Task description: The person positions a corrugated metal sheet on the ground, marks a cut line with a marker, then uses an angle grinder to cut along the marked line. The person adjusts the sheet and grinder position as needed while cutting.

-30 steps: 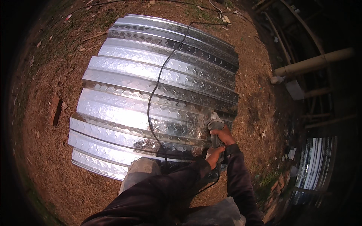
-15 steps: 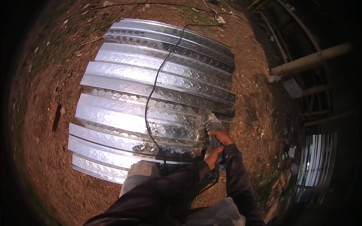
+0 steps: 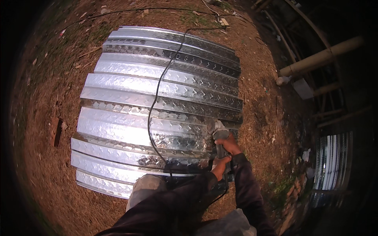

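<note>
Both my hands grip an angle grinder point(image 3: 217, 130) over the right part of a shiny corrugated metal sheet point(image 3: 114, 118). My right hand point(image 3: 230, 144) is wrapped round the body just behind its head. Closer to me, my left hand point(image 3: 220, 167) is closed round the rear of the body. The grinder's head points away from me, low over the ridges; whether the disc touches the metal I cannot tell. A black power cord point(image 3: 150, 118) lies in a curve across the sheet, and a cord hangs below the tool's rear end.
My knee point(image 3: 146, 188) is at the sheet's near edge. Dry, littered ground point(image 3: 260, 129) surrounds the sheet. A brown wood piece point(image 3: 57, 131) lies at left. Bamboo poles point(image 3: 321, 61) stand at far right, above another metal sheet point(image 3: 332, 165). A cord connection point(image 3: 224, 22) lies beyond the sheet.
The view has shifted slightly, so the sheet appears a little lower and further left. My two hands keep their grip on the angle grinder, which stays near the sheet's right side.
</note>
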### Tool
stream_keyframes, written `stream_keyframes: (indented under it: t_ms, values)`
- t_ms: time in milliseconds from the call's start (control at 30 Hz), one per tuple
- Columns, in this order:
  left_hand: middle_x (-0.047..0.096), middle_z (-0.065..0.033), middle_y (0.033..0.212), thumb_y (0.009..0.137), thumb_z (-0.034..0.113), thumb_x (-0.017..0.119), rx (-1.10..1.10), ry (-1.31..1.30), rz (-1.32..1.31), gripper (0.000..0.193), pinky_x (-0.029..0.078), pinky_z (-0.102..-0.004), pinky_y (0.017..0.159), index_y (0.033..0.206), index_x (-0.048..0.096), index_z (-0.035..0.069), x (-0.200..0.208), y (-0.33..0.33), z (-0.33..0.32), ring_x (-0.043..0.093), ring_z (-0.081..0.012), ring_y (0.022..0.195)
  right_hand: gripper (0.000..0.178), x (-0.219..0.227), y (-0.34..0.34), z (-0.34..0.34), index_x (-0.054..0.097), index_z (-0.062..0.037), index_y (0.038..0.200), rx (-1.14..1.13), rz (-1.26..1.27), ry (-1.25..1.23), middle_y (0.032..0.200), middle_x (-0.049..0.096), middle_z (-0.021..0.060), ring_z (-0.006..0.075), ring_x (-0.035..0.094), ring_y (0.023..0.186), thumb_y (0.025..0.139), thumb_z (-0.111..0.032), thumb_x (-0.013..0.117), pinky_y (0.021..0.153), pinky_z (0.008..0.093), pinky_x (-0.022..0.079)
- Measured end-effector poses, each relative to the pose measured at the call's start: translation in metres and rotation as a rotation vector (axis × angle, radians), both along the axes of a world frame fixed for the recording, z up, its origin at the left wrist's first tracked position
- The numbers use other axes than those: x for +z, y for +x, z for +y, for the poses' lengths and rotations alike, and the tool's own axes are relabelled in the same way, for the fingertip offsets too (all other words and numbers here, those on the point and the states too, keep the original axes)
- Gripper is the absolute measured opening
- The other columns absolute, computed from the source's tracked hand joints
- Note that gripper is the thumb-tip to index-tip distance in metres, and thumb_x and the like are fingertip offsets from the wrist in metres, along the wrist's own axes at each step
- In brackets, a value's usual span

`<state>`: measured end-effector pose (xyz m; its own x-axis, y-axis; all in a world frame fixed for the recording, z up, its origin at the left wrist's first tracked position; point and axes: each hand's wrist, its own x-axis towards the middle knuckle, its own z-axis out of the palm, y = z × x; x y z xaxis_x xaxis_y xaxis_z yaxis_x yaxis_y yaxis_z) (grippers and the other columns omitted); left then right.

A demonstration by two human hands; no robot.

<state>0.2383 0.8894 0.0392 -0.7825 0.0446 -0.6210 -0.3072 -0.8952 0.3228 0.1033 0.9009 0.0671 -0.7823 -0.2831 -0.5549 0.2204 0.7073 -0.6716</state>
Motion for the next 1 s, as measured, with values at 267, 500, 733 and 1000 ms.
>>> stream_keyframes:
  t_ms: [267,500,733,1000]
  values:
    - [0.062,-0.0052,0.095,0.081,0.021,0.066,0.024,-0.12,-0.021,0.034,0.048,-0.034,0.076,0.111,0.057,0.005,0.029,-0.008,-0.013,0.061,-0.0167,0.084,0.073,0.043,-0.001,-0.015,0.046,0.0024,0.126,-0.006,0.0,-0.067,0.114,0.059,0.0134,0.0256,0.059,0.103,0.062,-0.01,0.08,0.088,0.0356,0.049]
    - [0.061,-0.0033,0.093,0.082,0.02,0.065,-0.025,-0.087,0.005,0.032,0.047,-0.034,0.073,0.11,0.057,0.006,0.042,-0.012,-0.026,0.06,-0.0154,0.08,0.079,0.05,-0.005,-0.023,0.042,0.0029,0.13,-0.042,0.021,-0.068,0.113,0.059,0.0134,0.0258,0.06,0.102,0.061,-0.011,0.08,0.087,0.0357,0.049]
    - [0.062,-0.003,0.091,0.083,0.019,0.065,-0.002,-0.054,-0.038,0.029,0.048,-0.0336,0.069,0.107,0.058,0.006,0.04,-0.013,-0.024,0.061,-0.0158,0.079,0.084,0.027,-0.013,-0.013,0.039,0.0033,0.132,-0.01,0.029,-0.065,0.114,0.059,0.0135,0.0268,0.059,0.103,0.06,-0.01,0.08,0.089,0.036,0.048]
    - [0.063,-0.0039,0.091,0.083,0.02,0.066,-0.02,-0.051,-0.002,0.026,0.05,-0.0317,0.069,0.104,0.061,0.006,0.037,-0.011,-0.024,0.063,-0.0154,0.078,0.072,0.019,-0.014,-0.01,0.048,-0.0003,0.126,0.014,0.004,-0.119,0.112,0.062,0.0108,0.0252,0.06,0.101,0.061,-0.008,0.08,0.088,0.0361,0.049]
